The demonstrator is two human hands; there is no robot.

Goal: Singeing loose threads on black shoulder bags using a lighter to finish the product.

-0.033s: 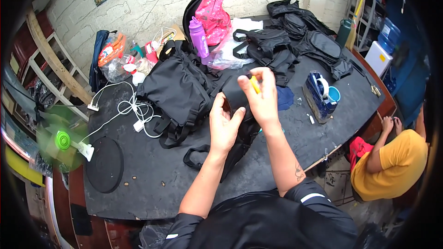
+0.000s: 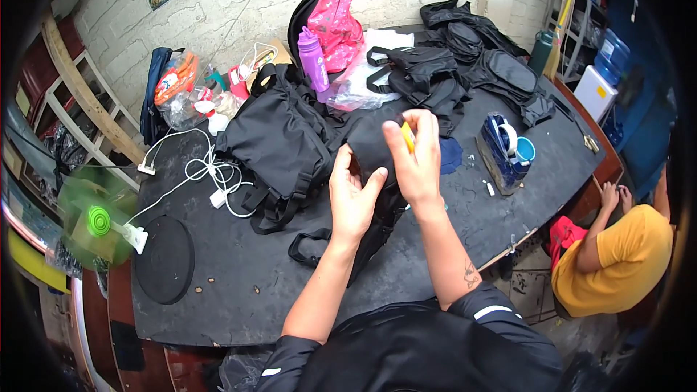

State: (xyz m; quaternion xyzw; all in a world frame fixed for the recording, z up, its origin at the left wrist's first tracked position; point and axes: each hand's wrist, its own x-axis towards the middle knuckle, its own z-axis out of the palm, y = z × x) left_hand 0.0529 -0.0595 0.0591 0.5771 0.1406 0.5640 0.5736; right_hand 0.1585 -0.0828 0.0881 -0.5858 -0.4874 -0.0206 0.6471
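Observation:
My left hand (image 2: 353,192) grips the lower left edge of a black fabric piece (image 2: 369,144), part of a dark bag, its thumb and fingers closed on the cloth. Up against the fabric's right side, my right hand (image 2: 419,162) is closed around a small yellow object (image 2: 409,136). Its kind is hidden by the fingers. Below my hands, a black strap loop (image 2: 308,245) lies on the table (image 2: 239,297). A large black backpack (image 2: 272,131) rests just left of my hands.
More black bags (image 2: 501,72) lie behind, near a pink backpack (image 2: 339,25) and a purple bottle (image 2: 312,62). White cables (image 2: 210,170), a spinning green fan (image 2: 99,219) and a black disc (image 2: 165,260) are at left. Right: a tape dispenser (image 2: 501,152) and a person in yellow (image 2: 617,261).
My right hand has shifted slightly to the right with the yellow object, which has tilted. The black fabric between my hands looks more spread. My left hand has barely moved.

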